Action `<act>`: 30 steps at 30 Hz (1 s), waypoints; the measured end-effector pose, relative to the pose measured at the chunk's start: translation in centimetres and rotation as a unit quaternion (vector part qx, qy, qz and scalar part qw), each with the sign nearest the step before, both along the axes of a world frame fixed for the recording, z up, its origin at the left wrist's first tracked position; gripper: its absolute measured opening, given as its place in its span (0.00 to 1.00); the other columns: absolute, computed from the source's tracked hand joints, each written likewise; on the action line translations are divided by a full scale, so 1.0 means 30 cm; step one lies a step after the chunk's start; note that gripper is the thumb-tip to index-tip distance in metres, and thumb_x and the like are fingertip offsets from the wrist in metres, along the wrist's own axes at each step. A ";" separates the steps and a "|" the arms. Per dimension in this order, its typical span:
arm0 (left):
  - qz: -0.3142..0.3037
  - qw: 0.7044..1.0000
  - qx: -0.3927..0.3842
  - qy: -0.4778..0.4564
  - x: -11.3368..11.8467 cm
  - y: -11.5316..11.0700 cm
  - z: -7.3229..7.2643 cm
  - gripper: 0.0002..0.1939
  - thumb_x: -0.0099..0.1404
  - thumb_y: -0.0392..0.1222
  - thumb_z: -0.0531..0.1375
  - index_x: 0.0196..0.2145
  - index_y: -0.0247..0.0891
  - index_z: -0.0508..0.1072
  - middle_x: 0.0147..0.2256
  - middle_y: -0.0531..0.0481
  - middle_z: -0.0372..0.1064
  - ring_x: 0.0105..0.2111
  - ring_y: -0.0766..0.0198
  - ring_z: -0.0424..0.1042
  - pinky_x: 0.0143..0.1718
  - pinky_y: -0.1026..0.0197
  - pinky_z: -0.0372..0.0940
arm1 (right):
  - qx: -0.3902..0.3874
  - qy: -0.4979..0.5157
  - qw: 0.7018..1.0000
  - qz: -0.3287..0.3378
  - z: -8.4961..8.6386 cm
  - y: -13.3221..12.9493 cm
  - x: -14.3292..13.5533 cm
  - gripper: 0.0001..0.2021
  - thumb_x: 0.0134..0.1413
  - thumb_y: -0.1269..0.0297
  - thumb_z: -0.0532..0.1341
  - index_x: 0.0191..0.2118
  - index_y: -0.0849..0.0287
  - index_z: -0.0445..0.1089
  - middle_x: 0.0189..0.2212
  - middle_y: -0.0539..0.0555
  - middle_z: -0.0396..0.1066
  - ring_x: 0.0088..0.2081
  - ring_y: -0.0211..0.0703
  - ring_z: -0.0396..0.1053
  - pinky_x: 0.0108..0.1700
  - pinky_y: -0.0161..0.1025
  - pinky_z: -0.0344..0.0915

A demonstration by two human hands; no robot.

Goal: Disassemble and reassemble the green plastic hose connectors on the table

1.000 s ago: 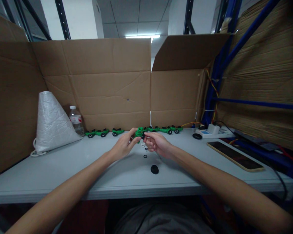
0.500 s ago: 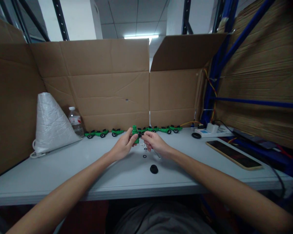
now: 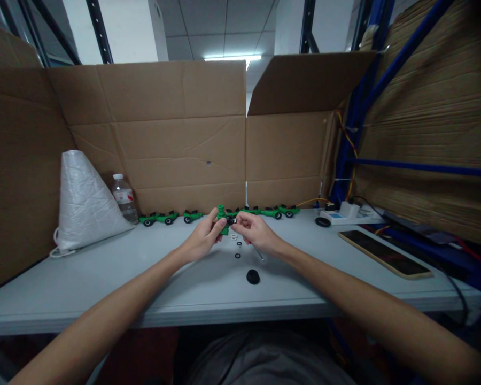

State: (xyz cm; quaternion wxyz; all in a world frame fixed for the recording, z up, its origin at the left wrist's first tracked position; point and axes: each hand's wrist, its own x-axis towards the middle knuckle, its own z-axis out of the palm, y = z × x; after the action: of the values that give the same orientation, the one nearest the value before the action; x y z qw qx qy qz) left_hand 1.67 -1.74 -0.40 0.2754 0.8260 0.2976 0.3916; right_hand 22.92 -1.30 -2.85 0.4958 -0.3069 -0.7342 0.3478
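Observation:
My left hand [image 3: 203,237] is closed around a green plastic toy car body [image 3: 223,214], held on end above the table. At its right side my right hand [image 3: 257,232] pinches a small black-and-white part [image 3: 233,220] against it, with the fingertips close together. A thin metal rod [image 3: 260,254] sticks out beneath the right palm; whether the hand grips it or it lies on the table, I cannot tell. Below the hands lie small black rings [image 3: 238,256], tiny white parts [image 3: 234,237] and a black round piece [image 3: 253,277].
Green toy cars [image 3: 158,218] with black wheels line the back of the white table [image 3: 176,289]. A water bottle [image 3: 123,198] and a silvery bag [image 3: 84,208] stand left. To the right are a black disc [image 3: 323,222], a power strip [image 3: 356,215] and a phone [image 3: 385,254]. Cardboard [image 3: 184,144] walls surround.
My right fingers have shifted slightly, and more of the small black-and-white part shows between the hands. My left hand stays about where it was, holding the green body.

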 end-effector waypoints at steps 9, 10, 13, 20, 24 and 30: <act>-0.013 0.996 -0.081 -0.041 -0.005 0.040 -0.019 0.26 0.73 0.68 0.54 0.41 0.40 0.63 0.26 0.59 0.57 0.20 0.71 0.60 0.19 0.68 0.54 | 0.172 -0.185 0.964 -0.088 -0.009 -0.024 0.022 0.10 0.64 0.61 0.63 0.33 0.55 0.61 0.26 0.45 0.64 0.28 0.38 0.60 0.32 0.36 0.51; -0.011 0.995 -0.086 -0.044 -0.006 0.042 -0.018 0.26 0.72 0.69 0.55 0.41 0.40 0.64 0.26 0.59 0.57 0.19 0.71 0.60 0.18 0.69 0.55 | 0.189 -0.202 0.956 -0.093 -0.007 -0.028 0.024 0.10 0.64 0.62 0.63 0.34 0.55 0.61 0.26 0.45 0.64 0.28 0.38 0.61 0.32 0.36 0.51; -0.012 0.993 -0.105 -0.053 -0.006 0.041 -0.013 0.27 0.71 0.69 0.57 0.41 0.39 0.65 0.26 0.60 0.56 0.18 0.72 0.59 0.17 0.69 0.54 | 0.229 -0.240 0.938 -0.102 0.001 -0.035 0.030 0.09 0.65 0.64 0.62 0.35 0.55 0.62 0.28 0.47 0.65 0.29 0.38 0.61 0.33 0.36 0.51; -0.018 0.994 -0.095 -0.048 -0.005 0.036 -0.010 0.26 0.73 0.68 0.55 0.39 0.40 0.63 0.22 0.62 0.52 0.15 0.73 0.54 0.15 0.69 0.50 | 0.198 -0.228 0.947 -0.107 -0.011 -0.027 0.014 0.09 0.66 0.63 0.62 0.35 0.54 0.61 0.28 0.47 0.66 0.28 0.38 0.62 0.33 0.36 0.51; -0.010 0.998 -0.058 -0.022 -0.005 0.030 -0.013 0.25 0.75 0.66 0.52 0.39 0.40 0.63 0.22 0.60 0.59 0.18 0.71 0.59 0.19 0.68 0.54 | 0.186 -0.225 0.946 -0.139 -0.007 -0.031 0.005 0.11 0.70 0.60 0.57 0.34 0.55 0.62 0.27 0.48 0.66 0.29 0.40 0.62 0.34 0.37 0.49; -0.002 1.000 -0.021 0.006 -0.003 0.019 -0.013 0.22 0.77 0.64 0.50 0.42 0.40 0.62 0.27 0.56 0.66 0.25 0.67 0.66 0.28 0.64 0.61 | 0.120 -0.171 0.967 -0.144 0.012 -0.023 0.003 0.18 0.74 0.56 0.52 0.31 0.56 0.64 0.25 0.49 0.67 0.28 0.40 0.64 0.33 0.38 0.52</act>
State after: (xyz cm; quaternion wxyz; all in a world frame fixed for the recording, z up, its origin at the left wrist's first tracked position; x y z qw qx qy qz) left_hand 1.59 -1.17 -0.81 0.2916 0.8232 0.3053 0.3795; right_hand 23.02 -2.01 -2.48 0.4410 -0.4023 -0.7926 0.1245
